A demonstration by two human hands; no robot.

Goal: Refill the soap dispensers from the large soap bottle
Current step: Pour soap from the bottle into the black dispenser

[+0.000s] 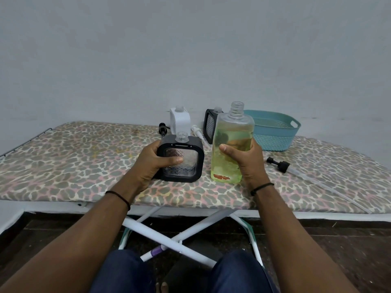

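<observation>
Three soap dispensers stand on the ironing board [84, 157] with its leopard-print cover, all with open necks. The nearest black dispenser [184, 158] is upright near the board's front edge, and the left hand [156, 160] grips its left side, thumb laid across the patterned clear front. A white dispenser [179, 119] stands further back, and a second black dispenser [210, 125] is largely hidden behind the large soap bottle [231, 144].

There is one such bottle, uncapped, upright, just right of the near dispenser. It holds yellow-green liquid to roughly three quarters. The right hand [247, 159] is wrapped round its right side, thumb on the front; the fingers behind show only dimly through the liquid. The label near its base is too blurred to read.

I count three loose pump heads lying flat: a black pump [163, 129] left of the white dispenser, partly cut off by the near dispenser; a white pump [198, 135] between the dispensers, its lower end hidden; and another black pump [279, 163] well to the right, with a long clear tube trailing toward the board's front edge.

One teal basket [275, 132] sits at the back right; its inside cannot be seen.
</observation>
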